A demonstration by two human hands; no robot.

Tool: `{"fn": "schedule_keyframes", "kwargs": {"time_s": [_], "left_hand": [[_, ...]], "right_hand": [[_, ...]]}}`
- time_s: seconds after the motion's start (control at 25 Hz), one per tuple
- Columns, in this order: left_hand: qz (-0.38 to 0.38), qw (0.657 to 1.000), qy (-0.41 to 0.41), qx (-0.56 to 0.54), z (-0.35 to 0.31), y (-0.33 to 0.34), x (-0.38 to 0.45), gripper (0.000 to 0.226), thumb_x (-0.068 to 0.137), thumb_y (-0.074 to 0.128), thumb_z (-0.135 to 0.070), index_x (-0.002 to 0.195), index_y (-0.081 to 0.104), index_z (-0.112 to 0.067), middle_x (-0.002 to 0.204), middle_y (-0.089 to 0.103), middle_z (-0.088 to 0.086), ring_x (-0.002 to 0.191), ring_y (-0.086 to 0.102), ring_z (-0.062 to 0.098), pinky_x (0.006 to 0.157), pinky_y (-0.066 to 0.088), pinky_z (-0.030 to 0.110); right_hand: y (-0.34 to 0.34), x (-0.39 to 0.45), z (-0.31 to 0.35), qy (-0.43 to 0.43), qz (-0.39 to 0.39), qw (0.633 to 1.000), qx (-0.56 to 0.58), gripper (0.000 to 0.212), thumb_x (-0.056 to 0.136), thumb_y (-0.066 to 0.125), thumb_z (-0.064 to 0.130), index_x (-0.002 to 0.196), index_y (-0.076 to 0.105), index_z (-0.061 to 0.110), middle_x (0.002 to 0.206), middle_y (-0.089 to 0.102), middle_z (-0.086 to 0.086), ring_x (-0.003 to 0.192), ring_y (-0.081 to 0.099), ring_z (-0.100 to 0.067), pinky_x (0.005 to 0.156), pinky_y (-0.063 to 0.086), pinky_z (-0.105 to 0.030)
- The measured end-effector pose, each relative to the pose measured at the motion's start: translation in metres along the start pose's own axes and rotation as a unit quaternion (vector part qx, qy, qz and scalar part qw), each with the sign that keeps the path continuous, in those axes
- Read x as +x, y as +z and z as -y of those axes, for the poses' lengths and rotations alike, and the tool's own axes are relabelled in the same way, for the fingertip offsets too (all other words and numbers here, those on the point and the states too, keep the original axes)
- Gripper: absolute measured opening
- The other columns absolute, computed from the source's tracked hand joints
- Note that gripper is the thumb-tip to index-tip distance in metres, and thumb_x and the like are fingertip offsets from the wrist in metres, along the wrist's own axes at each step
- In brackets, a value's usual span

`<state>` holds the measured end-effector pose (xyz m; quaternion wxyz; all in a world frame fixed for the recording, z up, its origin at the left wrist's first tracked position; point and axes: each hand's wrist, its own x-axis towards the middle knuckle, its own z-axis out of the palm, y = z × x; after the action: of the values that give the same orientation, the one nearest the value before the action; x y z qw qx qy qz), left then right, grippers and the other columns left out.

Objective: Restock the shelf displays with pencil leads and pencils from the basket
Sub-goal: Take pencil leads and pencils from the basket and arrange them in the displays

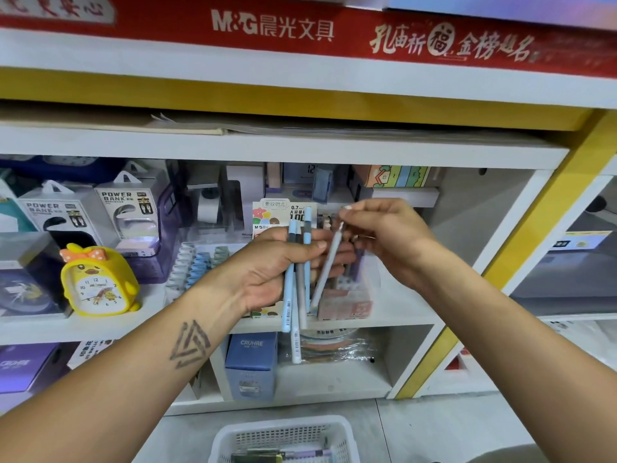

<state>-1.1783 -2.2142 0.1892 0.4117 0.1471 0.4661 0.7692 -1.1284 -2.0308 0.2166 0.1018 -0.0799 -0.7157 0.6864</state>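
My left hand (280, 262) grips a bunch of pale blue and grey pencils (293, 302), held upright in front of the middle shelf. My right hand (384, 235) pinches the top end of one grey pencil (325, 272), which slants down toward the bunch. Behind the hands stands a pencil-lead display box (272, 215) with a "0.7" label, and a pink display box (347, 307) sits on the shelf below my right hand. The white basket (340, 429) is on the floor at the bottom, with a few packs inside.
A yellow duck alarm clock (98, 279) and power bank boxes (127, 208) fill the shelf's left. Rows of clips (197, 265) lie left of my left hand. A blue box (252, 362) stands on the lower shelf. A yellow upright post (521, 248) bounds the unit on the right.
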Motion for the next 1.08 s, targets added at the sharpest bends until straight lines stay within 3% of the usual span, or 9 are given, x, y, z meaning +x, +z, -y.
{"fn": "schedule_keyframes", "kwargs": {"time_s": [0.08, 0.2, 0.32, 0.52, 0.72, 0.84, 0.96, 1.08], "left_hand": [[-0.049, 0.999, 0.003, -0.010, -0.001, -0.003, 0.004, 0.036, 0.090, 0.054, 0.009, 0.126, 0.055, 0.010, 0.115, 0.067, 0.030, 0.106, 0.068, 0.039, 0.084, 0.059, 0.046], [-0.113, 0.994, -0.005, -0.006, 0.001, -0.005, 0.007, 0.025, 0.093, 0.054, 0.008, 0.118, 0.056, 0.004, 0.097, 0.072, 0.028, 0.074, 0.073, 0.029, 0.063, 0.060, 0.036], [-0.134, 0.991, -0.002, 0.005, 0.003, -0.003, 0.009, 0.013, 0.094, 0.055, 0.004, 0.102, 0.060, -0.004, 0.075, 0.068, 0.018, 0.046, 0.048, 0.013, 0.045, 0.041, 0.021], [-0.133, 0.991, -0.002, 0.024, 0.011, 0.002, 0.012, 0.021, 0.094, 0.054, 0.004, 0.114, 0.063, 0.001, 0.069, 0.061, 0.014, 0.046, 0.040, 0.012, 0.045, 0.032, 0.020], [-0.111, 0.993, -0.019, 0.027, 0.014, 0.002, 0.011, 0.028, 0.094, 0.054, 0.006, 0.122, 0.062, 0.004, 0.073, 0.060, 0.014, 0.047, 0.042, 0.012, 0.044, 0.035, 0.021], [-0.094, 0.995, -0.021, 0.034, 0.014, 0.001, 0.010, 0.029, 0.093, 0.054, 0.007, 0.120, 0.063, 0.004, 0.074, 0.061, 0.015, 0.048, 0.044, 0.011, 0.046, 0.036, 0.020], [-0.072, 0.996, -0.017, 0.044, 0.014, 0.001, 0.009, 0.029, 0.093, 0.053, 0.009, 0.119, 0.065, 0.004, 0.075, 0.064, 0.014, 0.049, 0.046, 0.011, 0.049, 0.037, 0.020], [-0.048, 0.997, -0.018, 0.050, 0.012, 0.001, 0.007, 0.031, 0.092, 0.053, 0.009, 0.120, 0.065, 0.004, 0.080, 0.068, 0.016, 0.054, 0.052, 0.013, 0.051, 0.044, 0.021]], "right_hand": [[-0.013, 0.001, 0.005, -0.018, -0.054, 0.998, 0.022, 0.009, 0.094, 0.066, 0.004, 0.094, 0.067, -0.004, 0.074, 0.069, -0.017, 0.061, 0.066, -0.021, 0.063, 0.059, -0.028], [-0.030, 0.001, 0.006, -0.106, -0.113, 0.980, -0.124, 0.010, 0.094, 0.066, 0.004, 0.104, 0.063, 0.001, 0.063, 0.070, -0.010, 0.054, 0.065, -0.020, 0.064, 0.061, -0.036], [-0.037, -0.001, 0.001, -0.143, -0.110, 0.945, -0.271, 0.014, 0.092, 0.070, 0.008, 0.094, 0.061, 0.017, 0.072, 0.072, -0.010, 0.066, 0.071, -0.022, 0.073, 0.061, -0.042], [-0.037, 0.001, -0.019, -0.156, -0.066, 0.887, -0.431, 0.010, 0.089, 0.075, 0.019, 0.087, 0.066, 0.021, 0.079, 0.067, 0.005, 0.075, 0.065, -0.012, 0.069, 0.056, -0.033], [-0.033, 0.005, -0.026, -0.140, -0.044, 0.885, -0.442, 0.022, 0.087, 0.077, 0.020, 0.074, 0.060, 0.030, 0.075, 0.065, 0.010, 0.075, 0.064, -0.009, 0.073, 0.057, -0.035], [-0.031, 0.005, -0.023, -0.135, -0.022, 0.883, -0.450, 0.023, 0.085, 0.078, 0.019, 0.078, 0.061, 0.033, 0.072, 0.068, 0.010, 0.075, 0.068, -0.010, 0.075, 0.059, -0.038], [-0.034, 0.006, -0.020, -0.152, -0.019, 0.877, -0.456, 0.018, 0.086, 0.078, 0.017, 0.073, 0.066, 0.024, 0.065, 0.067, 0.012, 0.066, 0.066, 0.000, 0.067, 0.055, -0.030], [-0.033, 0.005, -0.023, -0.181, -0.003, 0.829, -0.529, 0.010, 0.091, 0.071, 0.022, 0.088, 0.078, 0.015, 0.083, 0.071, 0.003, 0.082, 0.065, -0.014, 0.075, 0.052, -0.036]]}}
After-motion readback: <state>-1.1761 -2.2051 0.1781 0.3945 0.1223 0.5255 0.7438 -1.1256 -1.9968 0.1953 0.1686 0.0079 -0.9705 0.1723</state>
